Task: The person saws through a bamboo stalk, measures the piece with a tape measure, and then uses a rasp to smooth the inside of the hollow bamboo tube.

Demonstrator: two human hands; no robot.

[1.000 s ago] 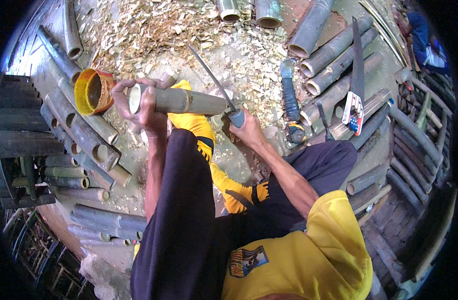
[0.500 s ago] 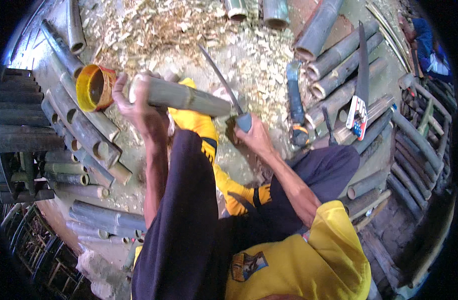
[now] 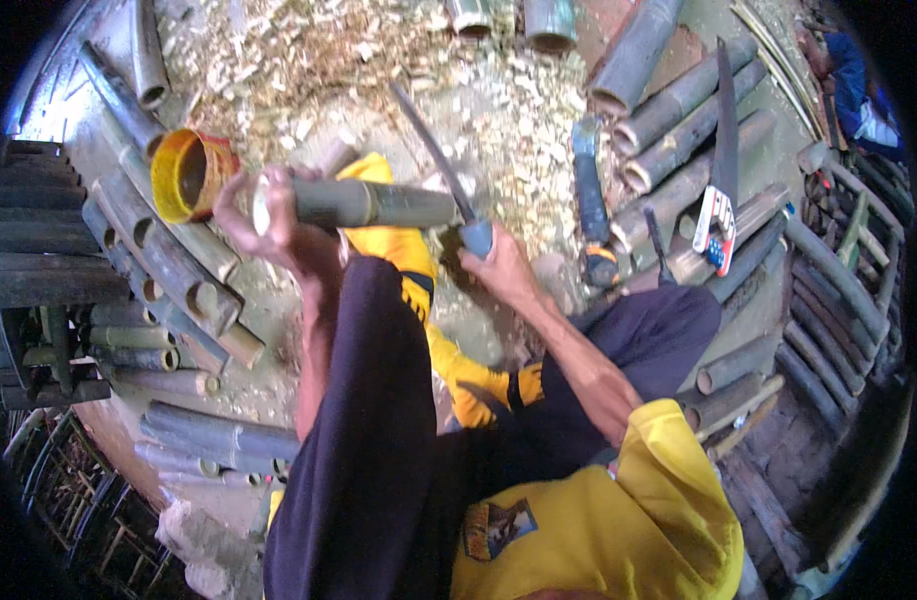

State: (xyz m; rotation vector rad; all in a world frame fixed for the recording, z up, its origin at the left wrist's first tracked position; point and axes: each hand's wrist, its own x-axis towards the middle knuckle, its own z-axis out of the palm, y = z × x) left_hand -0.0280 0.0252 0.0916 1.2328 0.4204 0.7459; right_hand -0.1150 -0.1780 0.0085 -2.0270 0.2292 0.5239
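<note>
My left hand [image 3: 284, 225] is wrapped around one end of a cut bamboo section [image 3: 379, 204], which lies nearly level above my yellow shoe [image 3: 391, 243]. A pale cut end of the bamboo shows beside my fingers. My right hand [image 3: 504, 268] grips the blue-grey handle of a long, narrow, dark-bladed knife [image 3: 434, 145]. Its blade points up and to the left, passing close to the bamboo's right end; whether they touch I cannot tell. Just left of my left hand stands a yellow and red tub [image 3: 184, 175].
Wood chips [image 3: 379, 60] cover the ground ahead. A dark-handled tool [image 3: 591, 190] lies to the right, near a handsaw [image 3: 724, 165] resting on bamboo pieces [image 3: 679, 120]. Bamboo lengths with round holes [image 3: 169, 255] lie at the left. A stone [image 3: 204, 540] sits at lower left.
The bamboo has turned to lie more level, and my left hand has shifted slightly left and down. My right hand has moved a little left with the knife.
</note>
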